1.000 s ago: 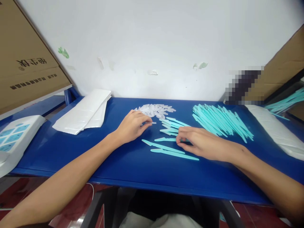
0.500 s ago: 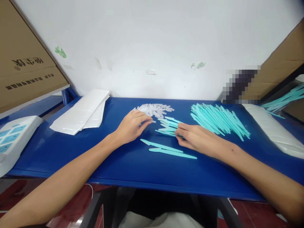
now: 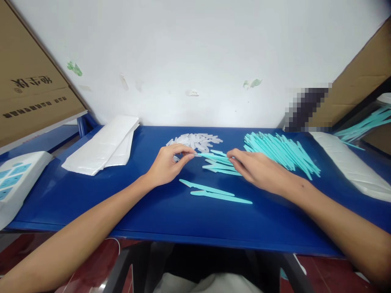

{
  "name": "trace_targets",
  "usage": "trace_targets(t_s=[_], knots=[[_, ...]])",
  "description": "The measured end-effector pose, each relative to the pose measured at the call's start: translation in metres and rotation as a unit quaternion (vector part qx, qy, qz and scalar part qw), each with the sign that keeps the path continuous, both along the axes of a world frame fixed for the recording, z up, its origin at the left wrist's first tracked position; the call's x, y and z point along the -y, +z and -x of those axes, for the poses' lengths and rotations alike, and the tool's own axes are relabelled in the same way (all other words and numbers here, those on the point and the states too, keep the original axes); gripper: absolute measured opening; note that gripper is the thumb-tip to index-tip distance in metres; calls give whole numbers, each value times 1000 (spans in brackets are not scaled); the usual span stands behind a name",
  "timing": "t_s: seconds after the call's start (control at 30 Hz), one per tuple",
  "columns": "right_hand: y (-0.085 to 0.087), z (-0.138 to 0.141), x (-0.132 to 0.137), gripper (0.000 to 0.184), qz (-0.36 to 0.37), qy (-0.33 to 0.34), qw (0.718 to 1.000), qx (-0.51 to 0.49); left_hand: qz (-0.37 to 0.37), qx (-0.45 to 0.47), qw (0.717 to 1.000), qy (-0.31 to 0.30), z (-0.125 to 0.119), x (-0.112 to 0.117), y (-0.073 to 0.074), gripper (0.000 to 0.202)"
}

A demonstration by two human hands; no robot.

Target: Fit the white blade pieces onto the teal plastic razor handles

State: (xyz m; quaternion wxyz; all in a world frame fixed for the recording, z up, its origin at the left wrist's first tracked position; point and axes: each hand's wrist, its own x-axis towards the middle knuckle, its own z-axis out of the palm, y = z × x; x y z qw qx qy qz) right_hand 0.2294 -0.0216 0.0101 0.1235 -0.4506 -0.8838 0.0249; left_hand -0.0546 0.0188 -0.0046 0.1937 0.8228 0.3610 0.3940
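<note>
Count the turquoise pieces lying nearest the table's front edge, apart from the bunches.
2: the rear turquoise piece, and the front turquoise piece, closer to the camera and reaching farther right. None appear hidden there.

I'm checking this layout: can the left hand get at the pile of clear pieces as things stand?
Probably yes: the pile of clear pieces lies just beyond the left hand with nothing visibly between, though its grip holds one clear piece.

White wall [image 3: 183,49] spans the upper centre; green patch [image 3: 75,68] noted at upper left. Blue worktop [image 3: 146,215] crosses the middle. Red tiled floor [image 3: 332,272], lower right.
</note>
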Motion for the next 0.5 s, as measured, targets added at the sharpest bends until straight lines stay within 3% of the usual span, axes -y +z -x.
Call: trace_targets(t_s=[0.1,0.17,0.27,0.4,0.5], knots=[[-1,7,3,27,-20,15,1000,12,-19,-5,1000,-22,-4,3,-2,17],[-2,12,4,27,-49,40,998,20,-48,-31,996,-70,-7,6,-3,18],[-4,12,1,26,-103,66,992,25,-103,-146,976,-124,-2,4,2,25],[-9,-1,-10,29,-132,27,990,34,-172,-343,923,-29,28,-12,17,35],[-12,-7,-11,29,-130,-4,991,10,-163,-416,894,20,51,-23,25,35]])
